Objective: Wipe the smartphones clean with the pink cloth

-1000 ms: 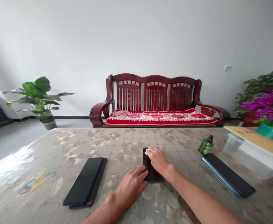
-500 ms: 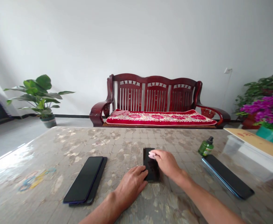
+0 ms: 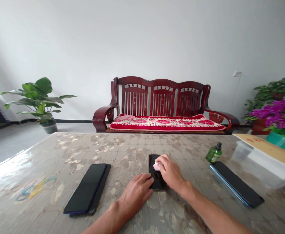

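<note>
A black smartphone [image 3: 157, 183] lies flat on the patterned tablecloth, straight in front of me. My left hand [image 3: 138, 191] rests at its left edge with fingers stretched out, the fingertips touching the phone's side and screen. Pinched in the fingers of my right hand [image 3: 171, 171] is a small pale pink cloth [image 3: 156, 166], pressed against the upper part of the screen. The right hand covers the phone's right side.
Stacked phones [image 3: 86, 188] lie to the left, near loose coloured rubber bands [image 3: 32, 190]. On the right are more stacked phones [image 3: 237, 183], a green pump bottle [image 3: 214, 152] and a clear plastic box [image 3: 259, 169]. A wooden bench [image 3: 162, 97] stands beyond the table [image 3: 123, 146].
My right hand has shifted slightly down and left over the screen with the cloth, its fingers more curled. My left hand stays at the phone's edge.
</note>
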Demonstrator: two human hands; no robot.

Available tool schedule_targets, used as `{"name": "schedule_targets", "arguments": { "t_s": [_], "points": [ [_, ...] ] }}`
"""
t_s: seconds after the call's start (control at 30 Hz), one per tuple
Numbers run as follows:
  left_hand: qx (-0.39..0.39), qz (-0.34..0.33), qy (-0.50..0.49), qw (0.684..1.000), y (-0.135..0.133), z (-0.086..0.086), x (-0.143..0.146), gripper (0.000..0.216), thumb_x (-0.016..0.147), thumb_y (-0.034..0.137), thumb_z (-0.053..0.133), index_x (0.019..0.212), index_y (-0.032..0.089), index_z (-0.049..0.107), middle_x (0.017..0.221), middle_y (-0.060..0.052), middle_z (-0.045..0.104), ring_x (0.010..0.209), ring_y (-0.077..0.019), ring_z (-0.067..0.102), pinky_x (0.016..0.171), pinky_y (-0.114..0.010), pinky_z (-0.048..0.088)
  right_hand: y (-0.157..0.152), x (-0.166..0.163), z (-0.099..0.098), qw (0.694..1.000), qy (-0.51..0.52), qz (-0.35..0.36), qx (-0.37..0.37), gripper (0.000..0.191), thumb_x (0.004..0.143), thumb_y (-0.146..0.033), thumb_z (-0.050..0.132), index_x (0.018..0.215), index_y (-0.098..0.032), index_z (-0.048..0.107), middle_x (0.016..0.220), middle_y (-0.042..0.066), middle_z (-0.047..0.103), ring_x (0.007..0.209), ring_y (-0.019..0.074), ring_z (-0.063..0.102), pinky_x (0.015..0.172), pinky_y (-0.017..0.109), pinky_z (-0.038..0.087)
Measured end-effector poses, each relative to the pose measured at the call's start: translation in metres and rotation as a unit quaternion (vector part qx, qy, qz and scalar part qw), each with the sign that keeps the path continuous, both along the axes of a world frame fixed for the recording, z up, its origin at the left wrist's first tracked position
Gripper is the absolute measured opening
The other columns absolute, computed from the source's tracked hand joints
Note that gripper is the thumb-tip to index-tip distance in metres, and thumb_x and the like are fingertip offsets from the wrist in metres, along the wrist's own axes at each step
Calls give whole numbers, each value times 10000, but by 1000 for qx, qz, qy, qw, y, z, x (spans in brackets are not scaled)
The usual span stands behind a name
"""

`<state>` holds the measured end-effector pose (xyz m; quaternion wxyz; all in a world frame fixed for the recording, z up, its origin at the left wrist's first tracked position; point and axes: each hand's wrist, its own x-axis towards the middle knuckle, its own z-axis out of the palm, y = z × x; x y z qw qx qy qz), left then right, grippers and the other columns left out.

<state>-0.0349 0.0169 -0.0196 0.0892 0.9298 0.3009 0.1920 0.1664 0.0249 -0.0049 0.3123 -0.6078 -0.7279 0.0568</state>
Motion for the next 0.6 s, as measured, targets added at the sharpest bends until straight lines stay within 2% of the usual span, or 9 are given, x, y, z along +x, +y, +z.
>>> {"name": "schedule_targets", "arguments": {
  "t_s": [0.23,0.37,0.6],
  "points": [
    [6,-1,-4,1000,1,-1,0,284,886,140,525,1145,199,625,1197,-86,646,1062,-234,633,956,-361,511,0,2,6,994,-85,29,-54,266,947,-167,418,904,-207,677,1076,52,614,890,136,621,823,230,455],
    [9,-2,1,1000,0,-2,-1,311,868,127,561,1169,188,613,1210,-89,640,1080,-242,625,968,-365,507,-4,8,8,990,-122,43,-62,285,905,-84,405,920,-191,669,1146,76,593,905,140,625,809,227,454],
    [10,0,6,1000,1,-1,0,305,863,122,579,1159,184,616,1210,-91,639,1076,-244,626,970,-365,505,-8,15,10,973,-210,70,-60,336,928,-59,387,1081,-209,645,1027,52,636,893,150,612,793,234,443]
  ]
}}
